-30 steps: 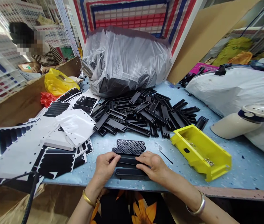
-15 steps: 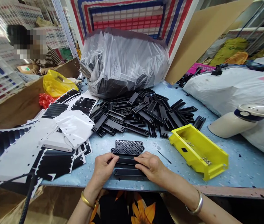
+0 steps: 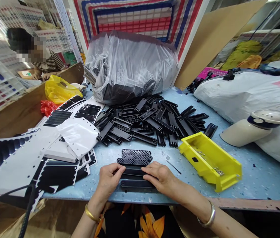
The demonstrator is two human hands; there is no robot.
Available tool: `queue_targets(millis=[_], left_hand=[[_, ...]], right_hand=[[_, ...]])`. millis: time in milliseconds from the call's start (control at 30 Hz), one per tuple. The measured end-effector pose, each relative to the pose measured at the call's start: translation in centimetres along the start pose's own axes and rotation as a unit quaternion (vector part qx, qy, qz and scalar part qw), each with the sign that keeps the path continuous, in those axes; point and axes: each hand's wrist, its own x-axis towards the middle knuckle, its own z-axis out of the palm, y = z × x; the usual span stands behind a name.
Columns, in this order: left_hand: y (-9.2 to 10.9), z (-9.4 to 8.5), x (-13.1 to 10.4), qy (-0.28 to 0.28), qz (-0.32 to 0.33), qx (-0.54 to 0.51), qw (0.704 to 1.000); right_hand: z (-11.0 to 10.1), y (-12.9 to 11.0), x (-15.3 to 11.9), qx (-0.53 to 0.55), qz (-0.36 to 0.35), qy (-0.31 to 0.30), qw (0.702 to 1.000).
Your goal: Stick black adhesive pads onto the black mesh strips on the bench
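Between my two hands lies a long black plastic strip (image 3: 133,172), level above the blue table (image 3: 97,185). My left hand (image 3: 110,180) pinches its left end with thumb and fingers. At the other end, the thumb and fingers of my right hand (image 3: 160,176) are closed on it. Just nearer to me rests another black strip with a rounded end (image 3: 136,184), partly under my right hand. Beyond the held strip sit several black strips with a lattice pattern (image 3: 136,157), side by side.
A heap of black plastic pieces (image 3: 145,122) spreads behind, before a filled plastic bag (image 3: 132,66). Right stand a yellow bin (image 3: 211,162) with small metal parts and a tilted cream bottle (image 3: 249,130). Sheets of black stickers (image 3: 57,175) cover the left. A person (image 3: 48,62) sits far left.
Both hands keep their hold on the black strip with hardly any motion. The whole view has shifted very slightly.
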Motion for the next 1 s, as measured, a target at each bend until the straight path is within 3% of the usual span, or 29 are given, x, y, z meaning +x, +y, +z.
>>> queue_targets(millis=[1000], left_hand=[[0.09,-0.06,0.03,-0.01,-0.018,-0.006,1.0]], right_hand=[[0.15,0.77,-0.06,0.06,0.009,0.019,0.998]])
